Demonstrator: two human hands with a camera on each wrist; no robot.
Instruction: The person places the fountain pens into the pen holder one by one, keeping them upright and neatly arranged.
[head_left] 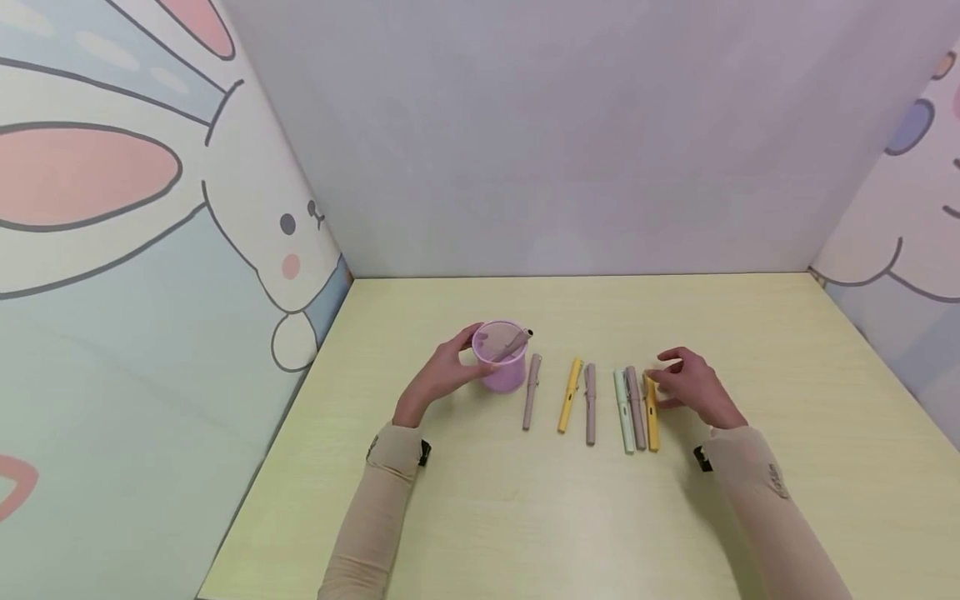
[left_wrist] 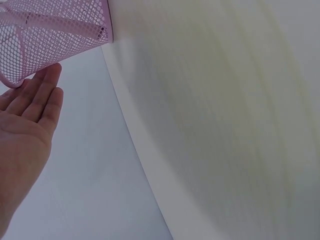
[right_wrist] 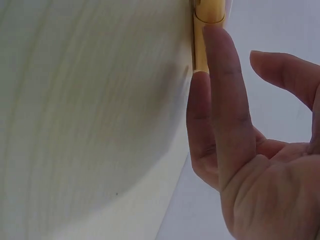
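Note:
My left hand (head_left: 448, 369) holds a pink mesh pen cup (head_left: 504, 379), thumb at its near side and fingers behind it. Inside the cup, one mauve pen (head_left: 513, 344) leans with its end over the rim. In the left wrist view the fingers (left_wrist: 50, 95) lie along the mesh. At the right of a row of pens, fingertips of my right hand (head_left: 692, 387) touch the far end of a yellow pen (head_left: 652, 425) that lies on the table. The right wrist view has two fingers at this yellow pen (right_wrist: 201, 47), while another finger stays apart from it.
Left of that yellow pen lie a mauve pen (head_left: 636, 412) and a pale green pen (head_left: 625, 417), close together. Farther left are another mauve pen (head_left: 590, 408), a yellow pen (head_left: 569, 400) and a mauve pen (head_left: 531, 396) beside the cup. Walls border the pale wooden table (head_left: 480, 517).

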